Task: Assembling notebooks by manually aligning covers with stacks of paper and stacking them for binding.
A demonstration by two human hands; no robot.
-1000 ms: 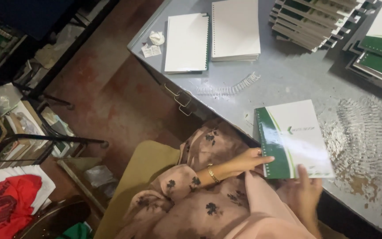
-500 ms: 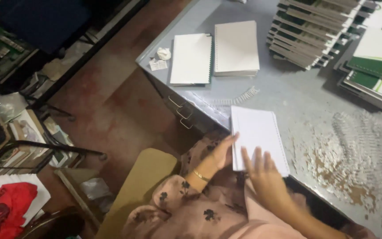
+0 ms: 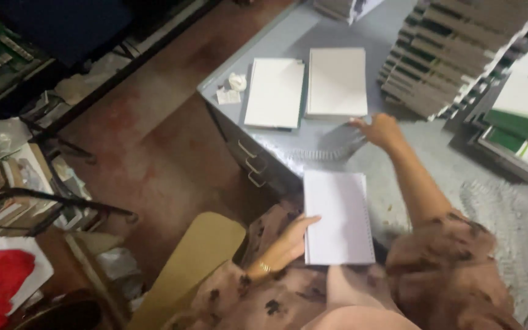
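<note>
A white punched notebook block (image 3: 339, 217) lies face down at the near edge of the grey metal desk (image 3: 288, 36), partly over my lap. My left hand (image 3: 287, 244) holds its left edge, thumb on top. My right hand (image 3: 380, 131) reaches forward across the desk, fingers on a clear spiral binding coil (image 3: 325, 154) that lies just beyond the block. Two white stacks of pages, a thinner left stack (image 3: 274, 91) and a thicker right stack (image 3: 336, 82), rest farther back.
A tall pile of bound notebooks (image 3: 459, 49) fills the far right, with green-and-white covers (image 3: 520, 122) beside it. Crumpled paper scraps (image 3: 232, 88) sit at the desk corner. Desk drawers (image 3: 249, 165) face a reddish floor; cluttered racks stand left, a tan chair seat (image 3: 197, 256) below.
The green-and-white cover was turned face down, showing white pages. My right hand left the block and stretched forward to the coil. My left hand stayed on the block's left edge.
</note>
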